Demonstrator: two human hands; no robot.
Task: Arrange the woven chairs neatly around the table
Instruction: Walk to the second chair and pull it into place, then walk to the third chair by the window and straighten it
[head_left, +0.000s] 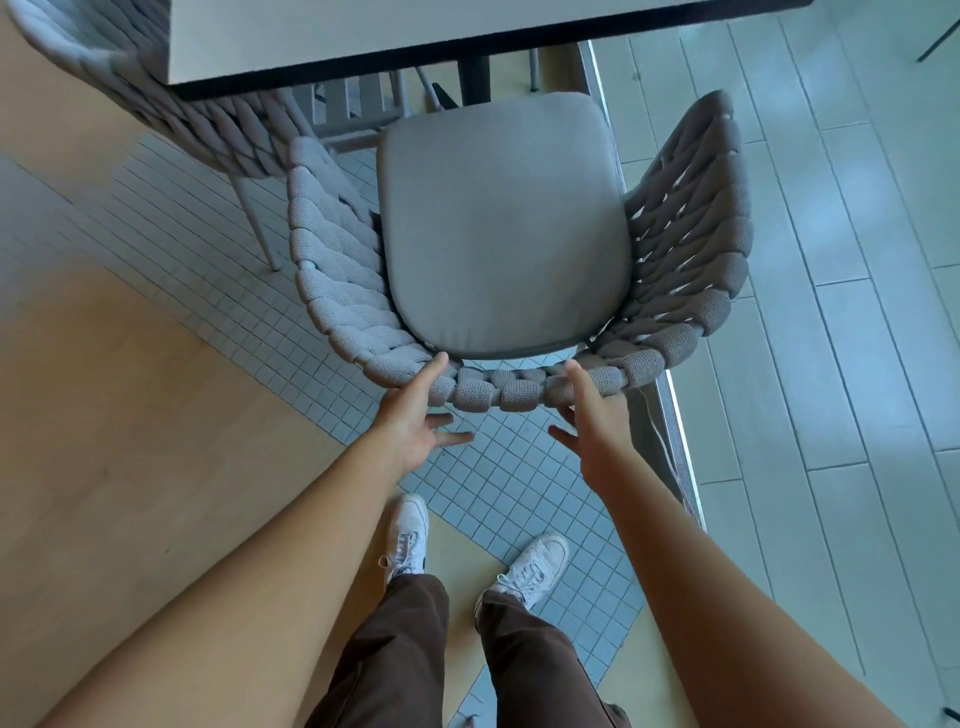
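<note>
A grey woven chair (332, 270) with a flat grey seat cushion (504, 223) stands right in front of me, its front edge just under the pale table (415, 36). My left hand (410, 426) has its thumb laid on the curved back rim, fingers spread loose behind the rim. My right hand (592, 431) mirrors it a little further right, thumb on the rim, fingers apart. Neither hand is closed around the weave. A second woven chair (156, 104) is tucked at the table's left side, partly hidden by the tabletop.
The table's dark pedestal leg (475, 78) stands beyond the seat. A metal floor track (675, 441) runs along the chair's right side, with pale planks past it. My white sneakers (410, 535) stand on small blue-grey tiles.
</note>
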